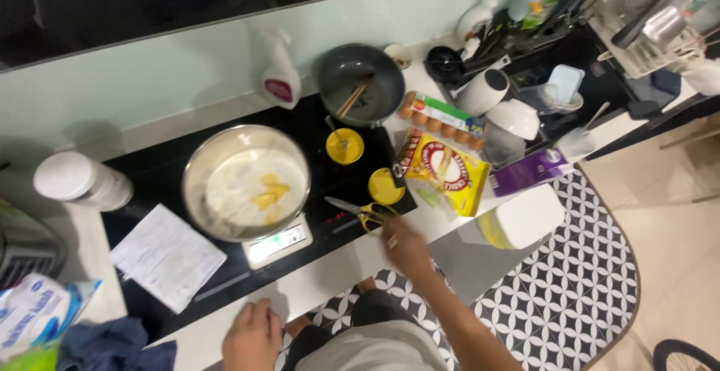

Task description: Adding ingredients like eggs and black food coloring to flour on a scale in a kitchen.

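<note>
Right hand [405,247] open, reaching for yellow-handled scissors [364,212]; take handles, blades away. Left hand [253,335] flat, empty, on counter edge [330,277].

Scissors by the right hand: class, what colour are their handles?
Yellow handles on the scissors, seen best in the head view.

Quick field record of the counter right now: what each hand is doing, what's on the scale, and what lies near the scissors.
left hand: resting flat on the counter edge, holding nothing
right hand: reaching toward the yellow-handled scissors, not clearly gripping them
scale: carries a steel mixing bowl with white powder and yellow pieces
near scissors: yellow packet, yellow lid, egg carton
behind: dark pan with chopsticks
</note>
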